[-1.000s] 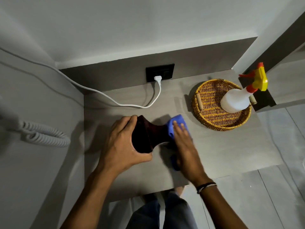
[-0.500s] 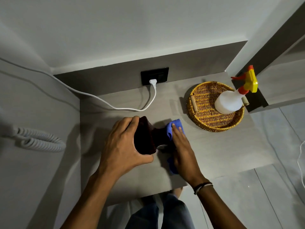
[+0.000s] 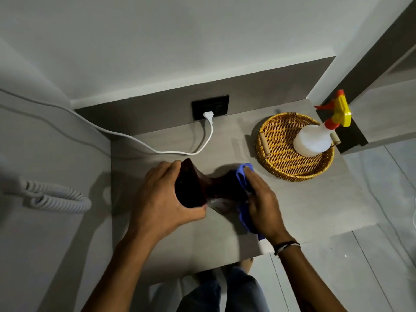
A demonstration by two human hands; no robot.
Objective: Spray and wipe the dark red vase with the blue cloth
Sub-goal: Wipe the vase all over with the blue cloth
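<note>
Both forearms were bare, with no sleeves in view. The right wrist wore a band (image 3: 286,247) of thin dark cords with a pale strand among them. The left hand (image 3: 162,203) and right hand (image 3: 262,203) bore no rings that could be seen. Below, blue-grey jeans (image 3: 225,293) covered the legs.

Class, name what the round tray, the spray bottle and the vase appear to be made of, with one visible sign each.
Round tray: woven wicker or rattan, golden strands showing.
Spray bottle: translucent white plastic, matte, yellow and red trigger head.
Vase: dark red, glossy, probably glazed ceramic or glass; a highlight glints low on it.
</note>
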